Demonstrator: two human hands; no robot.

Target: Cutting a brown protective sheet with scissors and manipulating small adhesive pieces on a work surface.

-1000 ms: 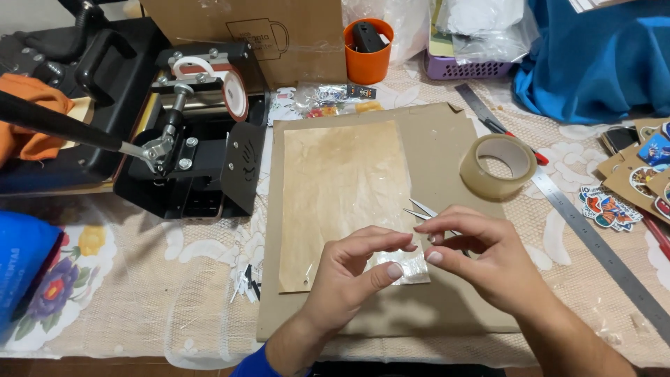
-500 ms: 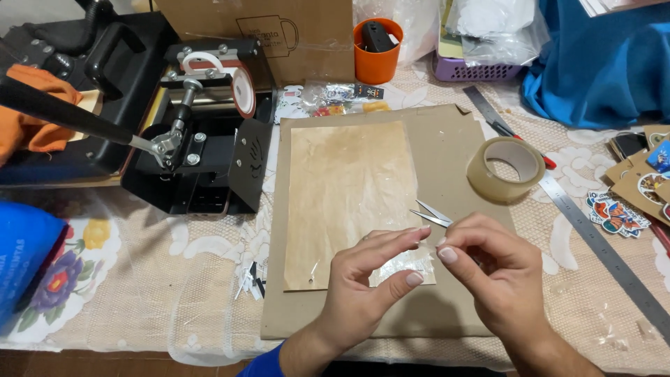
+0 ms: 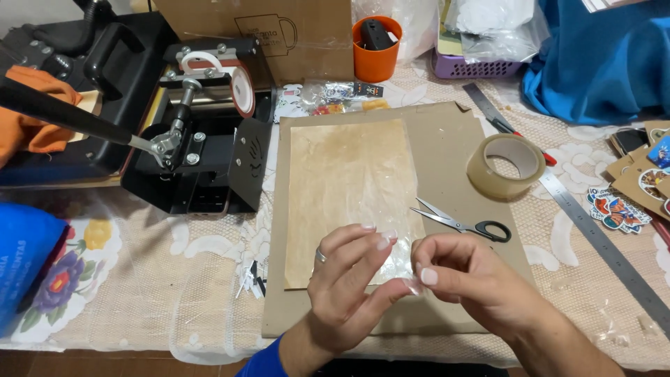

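My left hand (image 3: 349, 279) and my right hand (image 3: 464, 276) meet over the near edge of a brown cardboard sheet (image 3: 447, 153). Both pinch one small clear plastic piece (image 3: 401, 262) between fingertips, lifted a little above the sheet. A yellowed paper sheet (image 3: 349, 181) lies on the cardboard beneath them. Small black-handled scissors (image 3: 460, 223) lie just beyond my right hand. A roll of clear tape (image 3: 506, 164) rests further right on the cardboard.
A black mug heat press (image 3: 202, 139) stands at the left with a long lever. An orange cup (image 3: 375, 49), a cardboard box (image 3: 279, 28), a purple basket (image 3: 474, 66), blue cloth (image 3: 600, 56), a steel ruler (image 3: 600, 237) and stickers (image 3: 618, 209) surround the sheet.
The scissors, earlier half hidden behind my right hand, now lie in plain sight. The clear piece has been lifted and both hands have drawn closer to me.
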